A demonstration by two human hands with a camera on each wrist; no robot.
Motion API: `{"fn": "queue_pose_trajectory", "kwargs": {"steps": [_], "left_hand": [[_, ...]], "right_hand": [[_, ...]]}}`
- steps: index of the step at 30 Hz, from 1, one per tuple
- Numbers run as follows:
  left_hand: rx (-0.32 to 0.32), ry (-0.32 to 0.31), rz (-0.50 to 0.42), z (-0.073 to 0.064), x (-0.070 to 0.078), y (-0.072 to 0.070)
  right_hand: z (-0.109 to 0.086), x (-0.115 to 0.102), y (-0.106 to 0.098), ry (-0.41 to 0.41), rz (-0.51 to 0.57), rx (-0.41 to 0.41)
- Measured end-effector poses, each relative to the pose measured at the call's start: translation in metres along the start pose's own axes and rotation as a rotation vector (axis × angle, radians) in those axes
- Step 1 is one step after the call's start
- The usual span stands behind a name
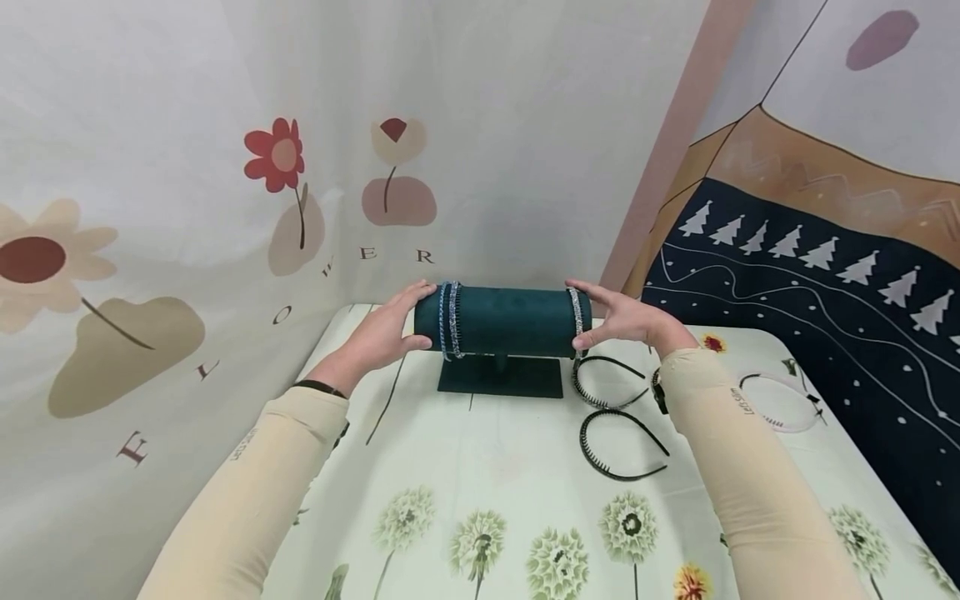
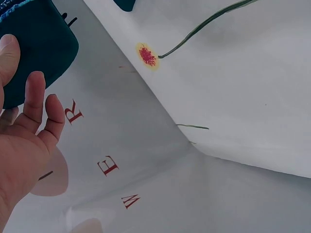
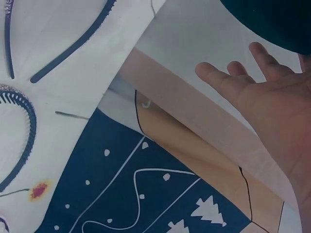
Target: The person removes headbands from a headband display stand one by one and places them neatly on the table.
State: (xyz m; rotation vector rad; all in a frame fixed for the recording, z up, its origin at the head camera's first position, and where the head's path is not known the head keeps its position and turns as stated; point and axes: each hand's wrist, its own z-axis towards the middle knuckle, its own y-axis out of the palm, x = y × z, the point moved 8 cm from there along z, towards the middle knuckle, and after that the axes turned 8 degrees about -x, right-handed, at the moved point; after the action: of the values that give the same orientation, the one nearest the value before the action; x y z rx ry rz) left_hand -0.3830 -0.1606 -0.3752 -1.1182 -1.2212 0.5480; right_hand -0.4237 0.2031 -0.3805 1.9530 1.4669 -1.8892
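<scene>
A dark green velvet roll on a stand is on the table at the middle of the head view. Two sparkly blue and silver headbands hang over its left part. My left hand holds the roll's left end, thumb in front and fingers toward the top and back. In the left wrist view the thumb lies against the green velvet. A silver glittering headband sits over the right end. My right hand holds it, index finger at the top, thumb at its lower front; the other fingers stick out.
Two dark toothed headbands, one upper and one lower, lie right of the stand's base. A pale headband lies beyond the right forearm. A printed cloth wall stands close behind the roll.
</scene>
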Motion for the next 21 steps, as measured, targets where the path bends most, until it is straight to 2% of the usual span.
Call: {"fn": "queue_pose_trajectory", "kwargs": {"steps": [21], "left_hand": [[0.005, -0.003, 0.01, -0.0011, 0.0015, -0.0004]], "right_hand": [[-0.0082, 0.0055, -0.0029, -0.032, 0.057, 0.045]]}}
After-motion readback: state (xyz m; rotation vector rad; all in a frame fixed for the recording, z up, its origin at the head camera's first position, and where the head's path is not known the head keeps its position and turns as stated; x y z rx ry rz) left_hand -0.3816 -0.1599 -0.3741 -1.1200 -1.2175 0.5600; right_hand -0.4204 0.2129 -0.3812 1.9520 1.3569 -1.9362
